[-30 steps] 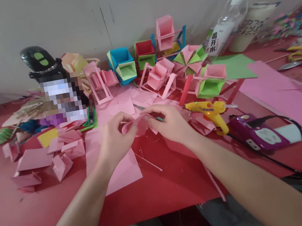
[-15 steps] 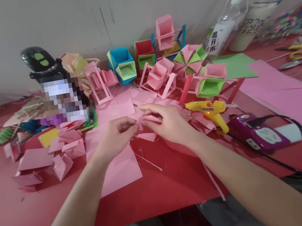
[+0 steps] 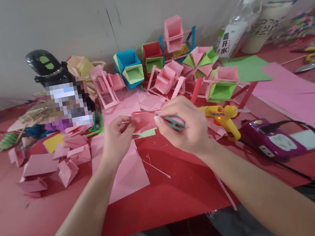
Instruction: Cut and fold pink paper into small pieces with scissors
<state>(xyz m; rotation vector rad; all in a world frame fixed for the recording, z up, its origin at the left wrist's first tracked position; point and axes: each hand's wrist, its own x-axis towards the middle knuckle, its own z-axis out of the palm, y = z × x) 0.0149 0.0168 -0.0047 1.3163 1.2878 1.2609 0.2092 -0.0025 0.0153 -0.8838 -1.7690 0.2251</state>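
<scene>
the left hand (image 3: 119,141) is pinching pink paper (image 3: 142,120) over the red table (image 3: 171,197), its grip closed; the right hand (image 3: 186,129) is closing round a green tool (image 3: 176,123). a clear bottle (image 3: 235,31) and cup (image 3: 266,27) are leaning behind, contents unclear.

Left hand (image 3: 120,139) pinching | right hand (image 3: 183,127) curled | both forearms angled inward

A papercraft workspace: pink folded pieces (image 3: 68,171) and small paper boxes (image 3: 129,68) crowd a red tabletop (image 3: 71,218), with a yellow glue gun (image 3: 225,119) near its right end and scissors (image 3: 310,65) by the far right corner.
</scene>
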